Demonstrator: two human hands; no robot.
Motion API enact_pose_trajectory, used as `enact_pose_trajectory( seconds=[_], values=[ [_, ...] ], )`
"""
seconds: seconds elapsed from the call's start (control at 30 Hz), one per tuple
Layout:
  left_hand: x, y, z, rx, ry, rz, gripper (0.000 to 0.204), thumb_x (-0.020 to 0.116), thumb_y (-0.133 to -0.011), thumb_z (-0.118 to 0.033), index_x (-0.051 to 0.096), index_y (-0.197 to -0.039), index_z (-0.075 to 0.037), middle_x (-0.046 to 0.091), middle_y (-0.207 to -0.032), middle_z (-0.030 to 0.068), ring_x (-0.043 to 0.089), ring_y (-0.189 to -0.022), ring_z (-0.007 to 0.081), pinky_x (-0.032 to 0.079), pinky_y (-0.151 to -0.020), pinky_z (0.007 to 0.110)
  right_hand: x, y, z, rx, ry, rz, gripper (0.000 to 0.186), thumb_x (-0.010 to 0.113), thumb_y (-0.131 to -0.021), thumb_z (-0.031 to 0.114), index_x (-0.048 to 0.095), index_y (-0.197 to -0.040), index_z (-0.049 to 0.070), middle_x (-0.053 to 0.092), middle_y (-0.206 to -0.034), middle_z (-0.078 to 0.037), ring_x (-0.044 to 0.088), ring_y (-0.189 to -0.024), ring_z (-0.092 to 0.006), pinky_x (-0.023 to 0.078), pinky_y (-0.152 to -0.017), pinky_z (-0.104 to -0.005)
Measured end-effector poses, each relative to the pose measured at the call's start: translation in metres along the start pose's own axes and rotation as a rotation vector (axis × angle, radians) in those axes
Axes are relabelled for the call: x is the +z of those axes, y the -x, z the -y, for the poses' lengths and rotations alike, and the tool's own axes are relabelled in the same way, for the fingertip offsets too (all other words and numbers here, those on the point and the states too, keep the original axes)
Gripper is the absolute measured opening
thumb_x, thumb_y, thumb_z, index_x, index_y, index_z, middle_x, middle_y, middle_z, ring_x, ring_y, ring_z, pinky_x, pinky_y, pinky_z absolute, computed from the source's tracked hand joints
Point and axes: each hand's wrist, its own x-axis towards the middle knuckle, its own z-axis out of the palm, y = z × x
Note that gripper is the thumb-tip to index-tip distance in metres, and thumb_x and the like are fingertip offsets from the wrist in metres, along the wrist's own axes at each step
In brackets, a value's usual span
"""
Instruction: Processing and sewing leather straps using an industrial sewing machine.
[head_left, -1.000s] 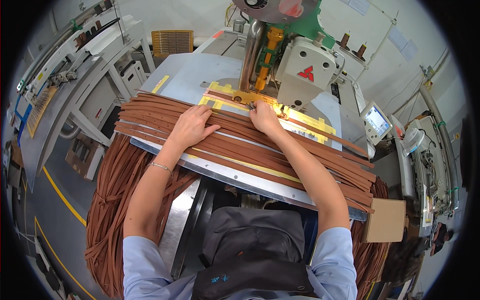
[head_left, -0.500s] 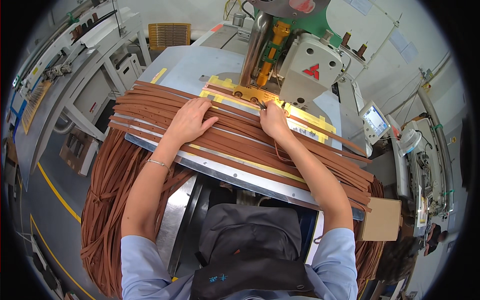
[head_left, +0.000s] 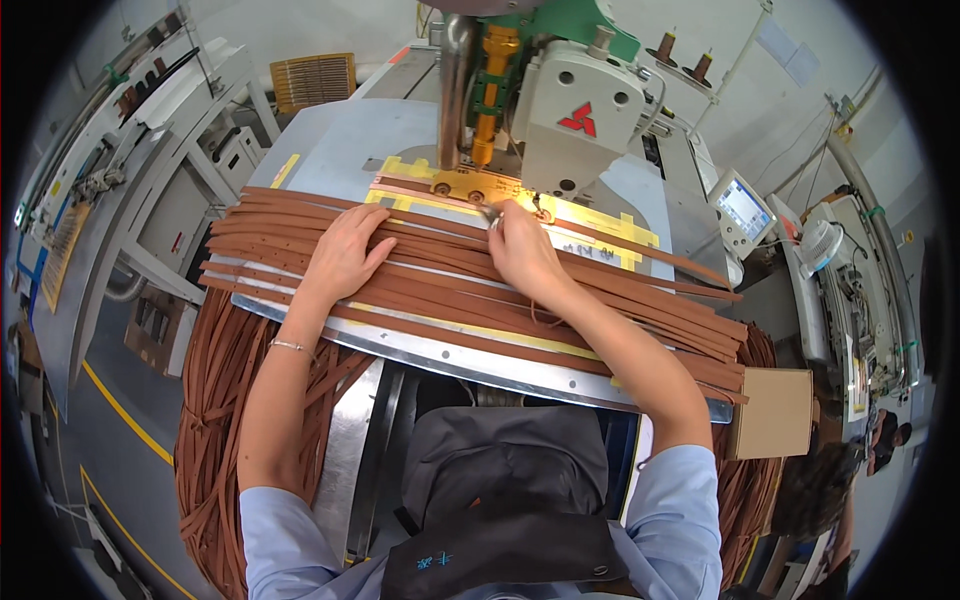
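Observation:
Long brown leather-like straps [head_left: 440, 262] lie side by side across the metal work plate in front of me. On their left part rests my left hand [head_left: 343, 255], palm down with its fingers stretched and the thumb apart. My right hand [head_left: 522, 248] is closed round a small pointed metal tool [head_left: 489, 212], whose kind is mostly hidden by the fingers. The tip is at the front edge of a gold-coloured clamp plate [head_left: 465, 186] under the sewing machine head [head_left: 573, 120]. One separate strap [head_left: 640, 247] runs out rightward from the clamp. A thin brown loop hangs below my right wrist.
Bundled strap ends [head_left: 225, 440] hang off the plate's left side, and more hang at the right beside a cardboard box [head_left: 772, 413]. A control screen [head_left: 745, 212] stands at the right. Thread spools [head_left: 702, 67] are behind the machine. Another workbench [head_left: 150, 165] is at the left.
The view has shifted, so the machine appears farther left. My right hand remains at the clamp with the metal tool, its tip now showing more. My left hand still lies on the straps.

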Motion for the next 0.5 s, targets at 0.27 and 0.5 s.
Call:
enact_pose_trajectory(
  seconds=[0.27, 0.5],
  values=[
    [-0.018, -0.001, 0.003, -0.067, 0.057, 0.233, 0.059, 0.062, -0.087, -0.04, 0.05, -0.131, -0.003, 0.046, -0.137, 0.0154, 0.041, -0.13, 0.034, 0.034, -0.109, 0.044, -0.101, 0.106, 0.003, -0.07, 0.116, 0.363, 0.038, 0.067, -0.08, 0.01, 0.055, -0.115, 0.003, 0.064, -0.088, -0.015, 0.065, -0.078, -0.032, 0.052, -0.062, -0.0433],
    [-0.023, 0.01, -0.036, 0.22, -0.204, 0.472, 0.117, 0.056, -0.06, -0.083, 0.032, -0.147, -0.009, 0.024, -0.153, 0.019, 0.016, -0.144, 0.0392, 0.01, -0.116, 0.055, -0.128, 0.133, -0.04, -0.149, 0.284, 0.253, 0.075, 0.078, -0.075, 0.034, 0.046, -0.134, 0.002, 0.042, -0.138, -0.019, 0.067, -0.072, -0.032, 0.053, -0.052, -0.0373]
  ],
)
